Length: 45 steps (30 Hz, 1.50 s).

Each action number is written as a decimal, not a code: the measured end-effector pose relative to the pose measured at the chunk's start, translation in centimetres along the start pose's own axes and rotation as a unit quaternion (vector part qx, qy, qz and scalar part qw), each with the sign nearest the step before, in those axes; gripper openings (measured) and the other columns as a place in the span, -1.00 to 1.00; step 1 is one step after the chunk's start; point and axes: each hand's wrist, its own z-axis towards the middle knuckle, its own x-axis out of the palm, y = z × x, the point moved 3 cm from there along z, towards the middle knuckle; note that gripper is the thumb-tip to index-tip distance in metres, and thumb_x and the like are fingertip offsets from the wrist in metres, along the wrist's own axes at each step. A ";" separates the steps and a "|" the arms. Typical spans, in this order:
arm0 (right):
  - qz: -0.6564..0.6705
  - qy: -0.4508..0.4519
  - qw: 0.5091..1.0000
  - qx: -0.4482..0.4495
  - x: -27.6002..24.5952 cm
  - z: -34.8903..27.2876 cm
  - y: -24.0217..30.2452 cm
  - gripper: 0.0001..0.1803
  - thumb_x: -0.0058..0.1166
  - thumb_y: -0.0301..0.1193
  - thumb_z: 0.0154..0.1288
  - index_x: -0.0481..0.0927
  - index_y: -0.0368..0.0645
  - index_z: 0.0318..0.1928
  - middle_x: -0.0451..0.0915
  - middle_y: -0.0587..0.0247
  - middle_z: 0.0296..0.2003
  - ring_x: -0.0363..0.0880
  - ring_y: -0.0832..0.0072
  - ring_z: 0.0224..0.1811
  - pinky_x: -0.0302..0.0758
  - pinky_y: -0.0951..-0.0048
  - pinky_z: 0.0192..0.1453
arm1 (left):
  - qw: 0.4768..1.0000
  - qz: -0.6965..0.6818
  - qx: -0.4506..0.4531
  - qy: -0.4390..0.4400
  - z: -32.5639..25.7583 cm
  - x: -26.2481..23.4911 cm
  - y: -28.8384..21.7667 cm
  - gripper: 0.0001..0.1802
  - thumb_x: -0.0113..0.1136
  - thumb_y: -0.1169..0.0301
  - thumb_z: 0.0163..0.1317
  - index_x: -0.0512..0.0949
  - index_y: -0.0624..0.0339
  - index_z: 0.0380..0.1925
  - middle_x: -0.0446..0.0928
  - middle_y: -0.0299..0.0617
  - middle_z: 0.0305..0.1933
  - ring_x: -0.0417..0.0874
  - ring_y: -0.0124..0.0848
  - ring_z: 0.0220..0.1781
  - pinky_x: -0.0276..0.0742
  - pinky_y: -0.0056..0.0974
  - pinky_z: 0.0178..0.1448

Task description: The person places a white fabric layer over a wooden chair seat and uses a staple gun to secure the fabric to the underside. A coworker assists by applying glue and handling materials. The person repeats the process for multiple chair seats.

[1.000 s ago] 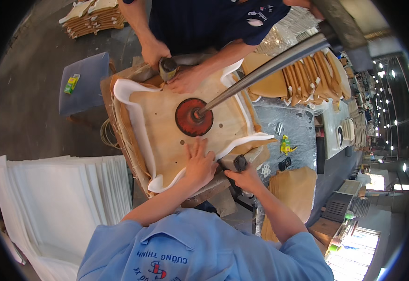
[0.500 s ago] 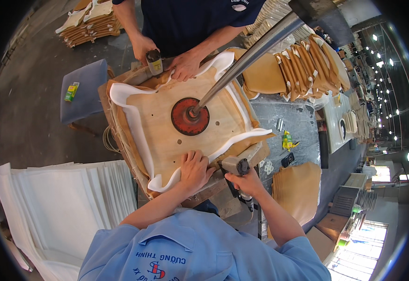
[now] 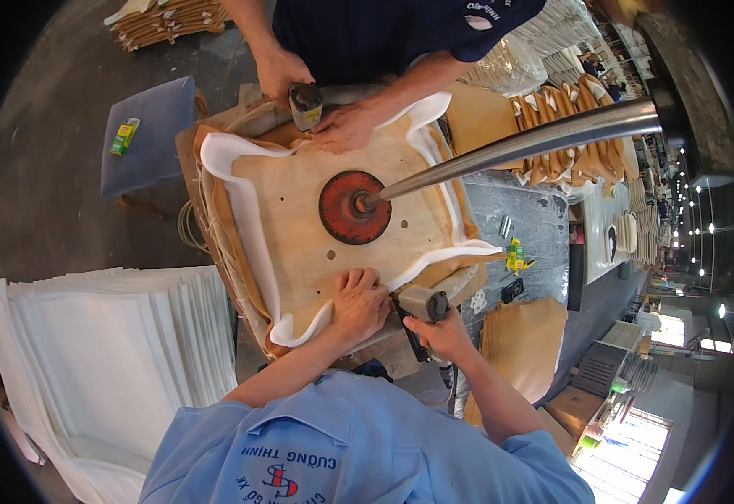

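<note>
Curling close together, the fingers of the left hand (image 3: pixel 360 306) are resting at the near edge of the panel (image 3: pixel 291 227), beside the white foam (image 3: pixel 300 329); whether they are pinching the brown cover (image 3: pixel 444 268), we cannot tell. We are seeing the right hand (image 3: pixel 441 333) wrapping its fingers around the gun (image 3: pixel 422 303), its nose hidden from us at that edge. We are finding the panel lying between two workers, under a red disc (image 3: pixel 339 220) on a steel rod (image 3: pixel 522 149). Across it, the co-worker (image 3: pixel 359 46) is holding a second gun (image 3: pixel 306 104). We are judging the step as stapling the cover along the near edge. In our view, the next move is calling for taut cover and fingertips clear of the nose.
</note>
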 end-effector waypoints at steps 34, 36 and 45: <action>-0.012 -0.018 1.000 -0.003 1.7 -1.0 0.8 -0.66 0.51 -0.31 0.39 0.74 -0.30 -0.01 0.64 0.39 -0.50 0.56 0.63 -0.56 0.50 0.43 -0.45 | 1.000 -0.008 0.007 -0.012 -1.2 -2.1 1.6 -0.85 0.49 0.33 0.17 0.72 0.09 -0.32 0.51 -0.12 0.19 0.41 -0.01 0.43 0.06 0.30 0.72; 0.009 -0.018 1.000 0.012 2.3 -1.5 0.5 -0.61 0.52 -0.28 0.38 0.75 -0.28 0.05 0.68 0.37 -0.42 0.59 0.63 -0.53 0.56 0.42 -0.40 | 1.000 -0.015 0.002 -0.016 -1.2 -1.9 1.7 -0.87 0.48 0.36 0.16 0.71 0.10 -0.33 0.51 -0.12 0.19 0.41 0.00 0.43 0.03 0.32 0.75; -0.102 -0.058 0.992 -0.046 4.0 -0.6 0.1 -0.55 0.51 -0.30 0.39 0.73 -0.25 0.18 0.70 0.37 -0.41 0.62 0.63 -0.49 0.59 0.41 -0.35 | 0.999 -0.029 0.018 -0.025 -1.4 -2.1 2.1 -0.82 0.48 0.41 0.10 0.70 0.16 -0.30 0.50 -0.09 0.20 0.45 0.01 0.40 0.06 0.37 0.73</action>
